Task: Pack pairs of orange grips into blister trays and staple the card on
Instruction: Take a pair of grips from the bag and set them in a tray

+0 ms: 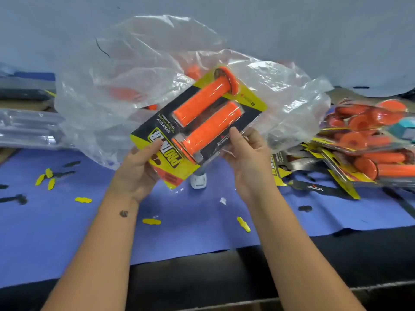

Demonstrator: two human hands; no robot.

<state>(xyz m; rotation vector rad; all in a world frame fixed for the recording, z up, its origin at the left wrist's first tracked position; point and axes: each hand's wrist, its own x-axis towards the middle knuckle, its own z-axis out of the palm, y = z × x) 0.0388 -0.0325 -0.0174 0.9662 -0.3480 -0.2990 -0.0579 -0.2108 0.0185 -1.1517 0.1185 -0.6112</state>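
- A person's two bare hands hold one packed blister pack above a blue-covered table (67, 232), tilted so its far end points up and to the right.
- The left hand (137, 173) grips the pack's near left corner, thumb curled on top of the yellow and black printed card (161, 142), fingers hidden beneath.
- The right hand (249, 158) pinches the pack's right edge, thumb pressed on the clear plastic blister tray (247, 122), fingers underneath.
- Two orange ribbed rubber grips (202, 104) lie side by side inside the tray, their flanged ends facing opposite ways.
- A large crumpled clear plastic bag (139, 70) lies on the table behind the pack, with more orange grips dimly visible through it.
- A heap of finished packs (368, 144) sits at the right side of the table.
- A stack of empty clear trays (29, 129) rests at the left.
- Small yellow card cut-outs (83, 200) are scattered over the blue cover.
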